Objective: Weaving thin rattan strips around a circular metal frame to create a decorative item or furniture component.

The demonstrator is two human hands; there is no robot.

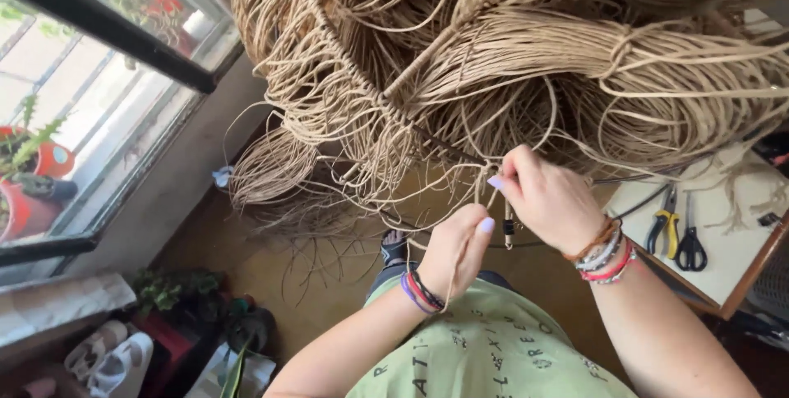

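A big hanging mass of tan cord loops [493,69] is tied along a dark metal ring [362,86] and fills the upper middle of the view. My left hand [457,250] is closed around a thin tan strand just below the ring. My right hand [546,197] pinches cord strands at the ring, a little above and right of the left hand. Both wrists carry several coloured bracelets. A small dark piece [509,232] hangs between the two hands; what it is I cannot tell.
A white table [723,258] at the right holds yellow-handled pliers [662,225] and black scissors [691,246]. A window with potted plants [33,176] is at the left. Shoes [107,357] and plants lie on the floor below it.
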